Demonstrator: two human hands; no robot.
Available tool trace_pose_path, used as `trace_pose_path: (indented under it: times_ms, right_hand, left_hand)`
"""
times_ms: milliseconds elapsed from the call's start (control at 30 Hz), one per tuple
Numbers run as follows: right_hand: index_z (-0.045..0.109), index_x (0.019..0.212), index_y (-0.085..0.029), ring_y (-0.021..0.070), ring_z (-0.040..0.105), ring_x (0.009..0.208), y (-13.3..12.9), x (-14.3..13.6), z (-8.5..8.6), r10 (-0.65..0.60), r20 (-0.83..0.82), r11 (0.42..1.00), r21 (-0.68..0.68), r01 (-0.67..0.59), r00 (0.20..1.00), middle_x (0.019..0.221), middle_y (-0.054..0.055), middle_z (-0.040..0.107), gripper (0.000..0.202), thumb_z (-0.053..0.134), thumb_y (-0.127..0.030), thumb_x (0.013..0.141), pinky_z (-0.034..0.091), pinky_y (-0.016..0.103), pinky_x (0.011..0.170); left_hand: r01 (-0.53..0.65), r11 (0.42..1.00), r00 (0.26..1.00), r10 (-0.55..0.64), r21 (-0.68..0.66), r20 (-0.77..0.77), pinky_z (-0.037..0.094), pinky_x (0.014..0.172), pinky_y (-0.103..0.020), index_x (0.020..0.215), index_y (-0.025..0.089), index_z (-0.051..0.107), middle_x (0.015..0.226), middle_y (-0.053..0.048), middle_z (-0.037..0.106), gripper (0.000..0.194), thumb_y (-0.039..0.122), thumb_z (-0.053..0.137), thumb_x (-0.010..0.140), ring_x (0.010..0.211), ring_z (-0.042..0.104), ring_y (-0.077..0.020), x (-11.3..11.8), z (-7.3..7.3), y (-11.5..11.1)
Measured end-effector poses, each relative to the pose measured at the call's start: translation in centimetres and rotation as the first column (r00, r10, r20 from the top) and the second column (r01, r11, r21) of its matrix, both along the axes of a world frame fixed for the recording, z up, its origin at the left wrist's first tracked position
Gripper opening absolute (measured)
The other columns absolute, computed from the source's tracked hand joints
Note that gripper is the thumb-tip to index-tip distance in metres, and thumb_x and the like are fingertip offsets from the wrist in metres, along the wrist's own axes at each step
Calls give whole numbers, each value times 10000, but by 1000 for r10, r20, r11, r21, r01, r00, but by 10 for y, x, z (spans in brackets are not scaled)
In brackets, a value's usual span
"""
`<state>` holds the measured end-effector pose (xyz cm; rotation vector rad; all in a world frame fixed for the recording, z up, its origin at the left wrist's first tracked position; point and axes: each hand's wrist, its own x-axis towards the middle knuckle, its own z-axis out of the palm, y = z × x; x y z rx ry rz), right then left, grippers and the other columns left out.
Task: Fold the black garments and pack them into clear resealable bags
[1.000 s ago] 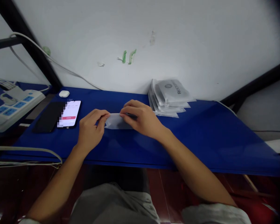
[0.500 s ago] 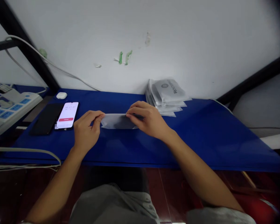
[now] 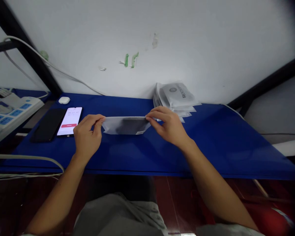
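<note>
A frosted translucent bag (image 3: 125,126) with something dark inside is held tilted over the blue table, its top edge stretched between both hands. My left hand (image 3: 88,132) pinches the left end of that edge between thumb and fingers. At the right end, my right hand (image 3: 166,124) grips the same edge in a pinch. A small white label shows near the bag's lower right corner. Behind my right hand lies a stack of similar frosted bags (image 3: 178,95), the top one with dark printing.
On the blue table (image 3: 223,141) at left are a lit phone (image 3: 70,121), a dark flat device (image 3: 49,125) and a white earbud case (image 3: 64,100). A power strip (image 3: 13,114) with cables stands further left. A white wall (image 3: 199,42) rises behind.
My right hand has slid right along the bag's top edge to its right end, and my left hand has shifted slightly left. More of the bag and its label now show.
</note>
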<state>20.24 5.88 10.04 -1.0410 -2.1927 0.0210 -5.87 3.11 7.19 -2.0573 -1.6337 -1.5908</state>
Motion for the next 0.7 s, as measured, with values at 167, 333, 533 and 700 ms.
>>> trace_pose_path:
  times_ms: [167,333,533,700]
  right_hand:
    - [692,882,-195,210,627,842,0,14,-9,-104,24,993,60,103,994,890,75,680,182,518,-243,912,496,358,744]
    - [703,827,-194,222,645,873,-17,21,-1,-114,32,993,-26,115,993,922,76,693,178,585,-317,878,508,372,785]
    - [695,1031,-195,234,629,1065,-42,5,3,-60,8,979,-195,60,998,1112,94,689,289,517,-394,922,495,410,935]
    - [481,1367,-137,287,386,1360,-49,-25,-35,61,240,958,-285,10,969,1459,169,432,519,452,-439,945,354,498,1095]
  left_hand:
    - [-17,1000,1000,17,20,-5,500,747,-289,829,218,661,821,0,701,134,217,539,885,780,646,-148,0,-1,1]
    - [89,992,996,-89,-93,1,505,791,-295,821,198,662,849,-14,701,158,270,534,878,816,649,-153,-4,9,-10]
    - [194,896,978,-208,-400,9,468,970,-373,1101,210,645,1160,-55,673,327,409,480,900,1100,602,-205,0,7,-28]
    - [105,771,899,-344,-628,-273,287,1126,-485,1407,163,404,1505,-128,369,607,499,441,902,1406,288,-284,20,-28,-30]
